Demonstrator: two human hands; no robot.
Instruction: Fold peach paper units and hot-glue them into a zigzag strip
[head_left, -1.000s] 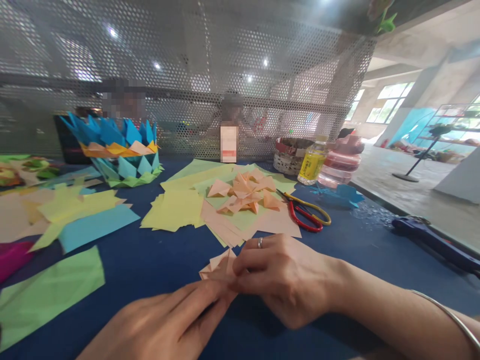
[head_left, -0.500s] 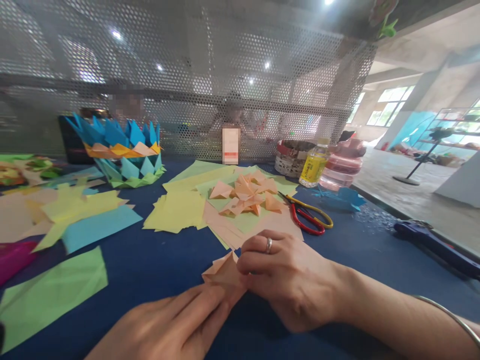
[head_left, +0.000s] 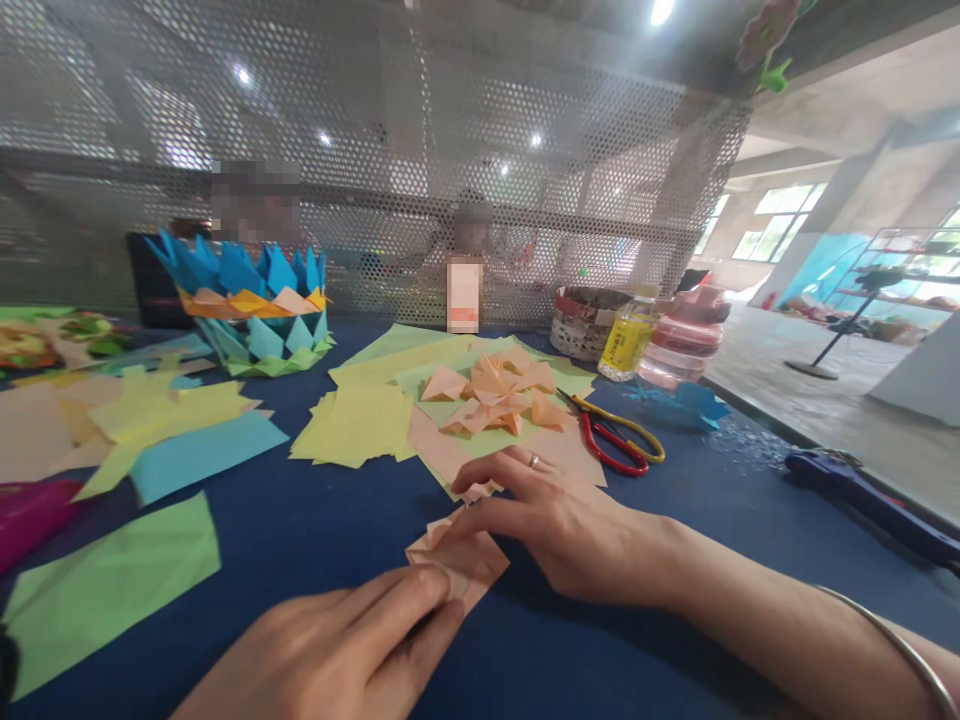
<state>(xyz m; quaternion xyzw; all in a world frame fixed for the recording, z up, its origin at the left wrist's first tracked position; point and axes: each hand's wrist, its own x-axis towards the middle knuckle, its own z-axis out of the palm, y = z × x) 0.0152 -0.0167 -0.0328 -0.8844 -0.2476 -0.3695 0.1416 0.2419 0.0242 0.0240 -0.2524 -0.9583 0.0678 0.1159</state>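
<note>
A small peach sheet of folded paper [head_left: 480, 560] lies on the dark blue tabletop in front of me, its creased layers partly covered by my fingers. At its lower left edge, my left hand [head_left: 352, 630] is closed on the paper, thumb and fingers together. My right hand [head_left: 547, 520], with a ring on one finger, reaches over the paper from the right. Its fingers are apart, and one digit rests on the upper folds. Just beyond lies a pile of folded peach paper pieces [head_left: 499, 385] on flat peach and green sheets.
Scissors [head_left: 615, 440] with red and yellow handles lie right of the pile. A yellow-labelled bottle [head_left: 628, 340], a pink bottle [head_left: 684, 340] and a round basket [head_left: 589, 325] stand behind. Left are yellow sheets [head_left: 352, 425], a green sheet [head_left: 120, 590] and a layered paper crown [head_left: 251, 310]. A blue-handled tool [head_left: 870, 500] lies far right.
My right hand's fingers have spread from a pinch at the paper's right side and shifted up and left, uncovering its right corner. The left hand keeps its hold.
</note>
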